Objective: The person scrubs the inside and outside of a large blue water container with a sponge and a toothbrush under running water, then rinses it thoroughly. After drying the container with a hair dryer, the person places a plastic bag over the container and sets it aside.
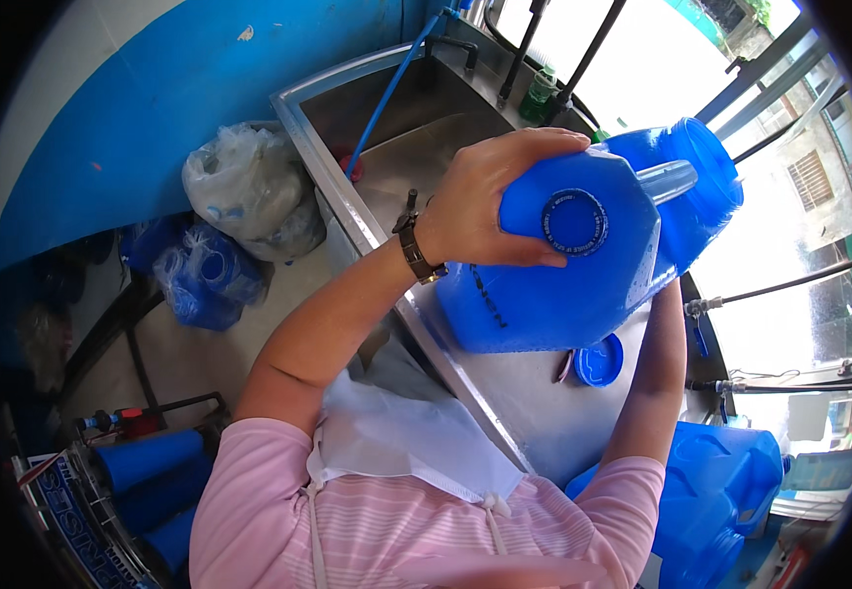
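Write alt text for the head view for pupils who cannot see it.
A person's left hand grips a blue plastic container over a metal counter; the right hand is hidden behind the container. A round blue lid lies on the counter.

Blue jug [553, 306]: side bears black lettering [490, 297]; cap [573, 222] carries a ring of small white print [600, 236]. Dark panel [92, 535], lower left, shows large letters [72, 510].

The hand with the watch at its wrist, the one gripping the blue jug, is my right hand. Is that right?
No, it's your left hand. The head view shows it gripping the blue jug, with the watch at its wrist.
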{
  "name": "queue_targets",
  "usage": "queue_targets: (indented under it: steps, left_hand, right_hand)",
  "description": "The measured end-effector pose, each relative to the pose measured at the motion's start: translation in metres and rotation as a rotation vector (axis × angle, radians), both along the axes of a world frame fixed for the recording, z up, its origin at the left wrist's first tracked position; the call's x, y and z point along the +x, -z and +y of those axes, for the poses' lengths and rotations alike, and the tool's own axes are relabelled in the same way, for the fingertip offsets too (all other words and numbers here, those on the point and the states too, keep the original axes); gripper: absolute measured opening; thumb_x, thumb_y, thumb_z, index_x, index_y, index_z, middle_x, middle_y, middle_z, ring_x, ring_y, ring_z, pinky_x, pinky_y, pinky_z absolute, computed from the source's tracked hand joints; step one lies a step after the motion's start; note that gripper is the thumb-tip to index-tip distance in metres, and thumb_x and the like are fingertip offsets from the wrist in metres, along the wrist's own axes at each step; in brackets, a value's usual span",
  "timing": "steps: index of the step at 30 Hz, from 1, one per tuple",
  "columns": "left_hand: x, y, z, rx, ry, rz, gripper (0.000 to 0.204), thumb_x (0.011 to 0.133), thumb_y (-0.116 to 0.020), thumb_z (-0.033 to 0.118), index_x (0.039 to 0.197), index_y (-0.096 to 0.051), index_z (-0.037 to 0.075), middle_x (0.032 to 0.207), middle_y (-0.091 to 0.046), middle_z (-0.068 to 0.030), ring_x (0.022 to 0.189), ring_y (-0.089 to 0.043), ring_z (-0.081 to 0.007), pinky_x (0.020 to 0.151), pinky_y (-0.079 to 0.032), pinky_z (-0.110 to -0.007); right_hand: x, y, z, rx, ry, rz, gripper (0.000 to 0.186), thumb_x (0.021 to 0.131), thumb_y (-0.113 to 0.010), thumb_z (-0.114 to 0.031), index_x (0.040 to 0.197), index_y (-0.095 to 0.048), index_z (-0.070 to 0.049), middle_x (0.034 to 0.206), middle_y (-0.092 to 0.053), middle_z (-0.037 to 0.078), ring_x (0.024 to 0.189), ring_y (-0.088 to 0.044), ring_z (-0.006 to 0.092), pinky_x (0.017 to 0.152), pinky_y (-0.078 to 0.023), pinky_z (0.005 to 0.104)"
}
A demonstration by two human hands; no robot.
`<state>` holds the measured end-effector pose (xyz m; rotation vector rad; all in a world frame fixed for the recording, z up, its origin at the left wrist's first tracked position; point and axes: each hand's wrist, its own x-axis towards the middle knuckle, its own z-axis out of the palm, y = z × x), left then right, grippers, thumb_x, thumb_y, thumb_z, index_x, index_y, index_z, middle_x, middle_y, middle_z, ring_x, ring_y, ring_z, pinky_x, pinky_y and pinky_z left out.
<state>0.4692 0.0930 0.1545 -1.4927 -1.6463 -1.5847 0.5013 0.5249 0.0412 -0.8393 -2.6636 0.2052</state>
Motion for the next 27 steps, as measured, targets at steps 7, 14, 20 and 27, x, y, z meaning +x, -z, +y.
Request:
queue_targets:
  steps: [7,14,20,27]
  left_hand:
    - [0.001,-0.004,-0.001,-0.012,0.04,-0.048,0.094,0.058,-0.085,0.044,0.133,-0.053,-0.002,0.132,-0.056,-0.0212,0.12,-0.058,-0.0311,0.102,-0.045,-0.038]
    - [0.003,-0.004,-0.002,-0.036,0.012,-0.037,0.093,0.058,-0.084,0.044,0.133,-0.053,0.0,0.132,-0.056,-0.0221,0.118,-0.059,-0.0314,0.101,-0.046,-0.039]
    - [0.004,-0.006,-0.001,-0.016,0.024,-0.055,0.092,0.06,-0.083,0.049,0.132,-0.053,0.0,0.132,-0.056,-0.0226,0.117,-0.06,-0.0319,0.099,-0.047,-0.039]
    - [0.005,0.006,-0.008,0.007,-0.044,0.015,0.09,0.072,-0.078,0.053,0.141,-0.042,0.007,0.143,-0.043,-0.0216,0.127,-0.047,-0.0388,0.105,-0.04,-0.044]
  right_hand:
    - [0.001,-0.003,0.002,0.005,0.025,-0.011,0.03,0.091,-0.054,-0.015,0.12,-0.059,-0.009,0.104,-0.061,0.019,0.089,-0.063,0.0286,0.079,-0.05,0.0403]
    - [0.0,0.001,-0.002,-0.01,0.028,-0.023,0.029,0.091,-0.054,-0.015,0.118,-0.06,-0.008,0.104,-0.061,0.019,0.088,-0.063,0.028,0.079,-0.05,0.0398]
    - [0.0,0.001,-0.001,-0.021,0.043,-0.004,0.028,0.091,-0.054,-0.015,0.117,-0.061,-0.007,0.104,-0.06,0.019,0.087,-0.063,0.0276,0.079,-0.05,0.0393]
    - [0.005,-0.018,0.0,-0.052,0.042,0.086,0.027,0.091,-0.053,-0.014,0.115,-0.062,-0.005,0.104,-0.06,0.019,0.086,-0.063,0.027,0.078,-0.05,0.0388]
